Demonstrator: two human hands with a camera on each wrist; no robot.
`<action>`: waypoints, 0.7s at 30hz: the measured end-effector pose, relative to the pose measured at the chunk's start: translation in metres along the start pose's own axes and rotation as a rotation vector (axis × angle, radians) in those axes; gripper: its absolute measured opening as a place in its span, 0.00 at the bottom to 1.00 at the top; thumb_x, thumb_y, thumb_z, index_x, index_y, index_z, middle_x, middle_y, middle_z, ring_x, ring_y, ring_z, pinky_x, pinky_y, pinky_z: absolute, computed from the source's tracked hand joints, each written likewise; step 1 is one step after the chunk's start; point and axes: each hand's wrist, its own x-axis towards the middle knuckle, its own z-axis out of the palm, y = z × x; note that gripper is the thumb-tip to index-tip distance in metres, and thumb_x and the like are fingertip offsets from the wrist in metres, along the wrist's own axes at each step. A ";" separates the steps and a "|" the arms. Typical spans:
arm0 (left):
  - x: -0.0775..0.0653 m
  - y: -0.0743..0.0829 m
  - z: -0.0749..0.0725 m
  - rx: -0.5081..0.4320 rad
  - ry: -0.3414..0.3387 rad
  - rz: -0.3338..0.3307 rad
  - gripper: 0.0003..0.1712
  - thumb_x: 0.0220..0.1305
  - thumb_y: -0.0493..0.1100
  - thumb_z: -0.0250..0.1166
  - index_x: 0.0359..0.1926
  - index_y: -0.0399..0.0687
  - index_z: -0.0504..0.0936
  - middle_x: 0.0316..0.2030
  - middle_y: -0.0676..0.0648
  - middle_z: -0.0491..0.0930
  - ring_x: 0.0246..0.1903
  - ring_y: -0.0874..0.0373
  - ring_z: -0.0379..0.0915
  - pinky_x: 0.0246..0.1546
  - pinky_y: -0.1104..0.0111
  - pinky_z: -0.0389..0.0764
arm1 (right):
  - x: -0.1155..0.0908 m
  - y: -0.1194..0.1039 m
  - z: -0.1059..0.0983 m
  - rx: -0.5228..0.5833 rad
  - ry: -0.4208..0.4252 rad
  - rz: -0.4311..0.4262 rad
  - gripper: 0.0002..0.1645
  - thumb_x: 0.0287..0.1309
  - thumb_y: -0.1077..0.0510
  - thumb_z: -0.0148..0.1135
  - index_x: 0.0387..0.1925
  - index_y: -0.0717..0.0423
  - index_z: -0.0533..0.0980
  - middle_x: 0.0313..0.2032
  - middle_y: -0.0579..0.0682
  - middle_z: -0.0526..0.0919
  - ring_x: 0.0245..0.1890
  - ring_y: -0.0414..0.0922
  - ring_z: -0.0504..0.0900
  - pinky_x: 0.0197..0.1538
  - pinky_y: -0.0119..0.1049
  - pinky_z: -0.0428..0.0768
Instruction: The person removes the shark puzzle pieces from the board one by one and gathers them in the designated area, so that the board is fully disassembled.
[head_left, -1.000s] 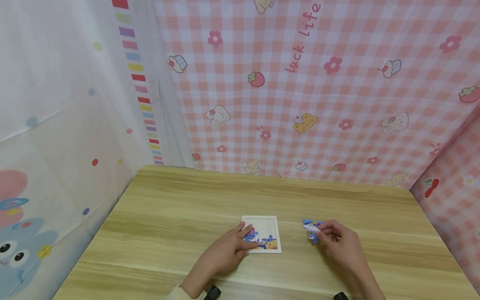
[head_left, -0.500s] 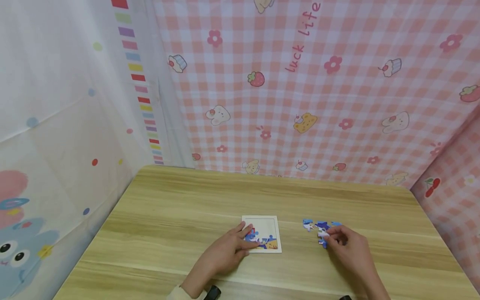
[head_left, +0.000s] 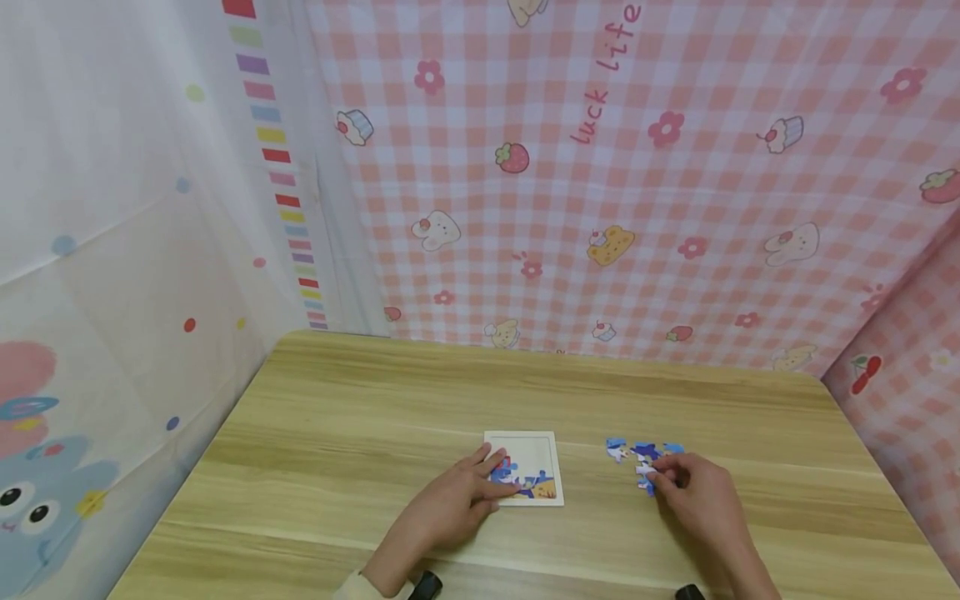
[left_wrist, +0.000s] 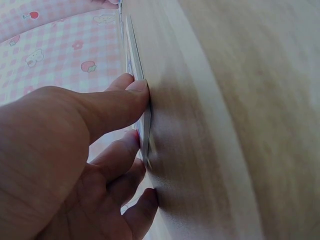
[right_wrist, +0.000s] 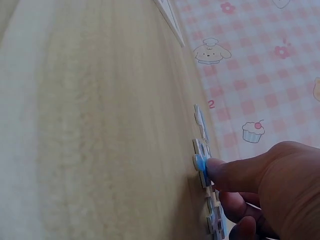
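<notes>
A square white puzzle tray (head_left: pixel 522 450) lies on the table, with blue, red and yellow jigsaw pieces (head_left: pixel 538 483) along its lower part. My left hand (head_left: pixel 453 500) rests on its left side, fingers spread over the tray and pieces. In the left wrist view the thumb (left_wrist: pixel 117 105) lies at the tray's edge. To the right, my right hand (head_left: pixel 697 496) pinches a white and blue puzzle piece (head_left: pixel 645 470) between thumb and curled fingers, low among loose pieces. The right wrist view shows the thumb (right_wrist: pixel 235 172) against a blue-marked piece (right_wrist: pixel 200 162); the fingers partly hide the pieces behind.
Loose pieces lie around the right hand: a light blue and white piece (head_left: pixel 617 449) stands apart on the left, and another blue piece (head_left: pixel 672 448) is behind the fingers. The wooden table (head_left: pixel 360 417) ends at a pink checked curtain (head_left: pixel 555 292) and a white curtain (head_left: pixel 150 333).
My right hand has moved right and slightly nearer, lowering the white piece from over the left loose piece to the cluster, and has barely moved since. The left hand stays put.
</notes>
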 end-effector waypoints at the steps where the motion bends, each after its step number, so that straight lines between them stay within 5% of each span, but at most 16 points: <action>1: 0.000 0.000 0.000 0.000 0.001 0.000 0.22 0.72 0.42 0.63 0.63 0.69 0.82 0.77 0.50 0.62 0.80 0.46 0.51 0.77 0.50 0.62 | 0.000 0.000 0.000 -0.003 -0.005 -0.002 0.08 0.59 0.55 0.72 0.37 0.55 0.86 0.27 0.44 0.80 0.27 0.38 0.71 0.30 0.29 0.66; 15: 0.001 -0.003 0.001 0.012 0.005 0.019 0.22 0.72 0.42 0.63 0.63 0.68 0.82 0.77 0.48 0.63 0.80 0.45 0.51 0.77 0.49 0.63 | 0.002 0.005 -0.001 0.009 -0.031 -0.008 0.05 0.59 0.56 0.72 0.33 0.53 0.84 0.25 0.44 0.82 0.26 0.37 0.72 0.30 0.28 0.68; 21: 0.001 -0.003 0.002 0.003 0.010 0.016 0.22 0.72 0.42 0.63 0.63 0.69 0.82 0.77 0.49 0.63 0.80 0.46 0.52 0.77 0.49 0.63 | 0.000 0.006 -0.001 -0.027 -0.035 -0.010 0.19 0.58 0.44 0.74 0.38 0.54 0.83 0.27 0.42 0.79 0.29 0.39 0.72 0.33 0.30 0.69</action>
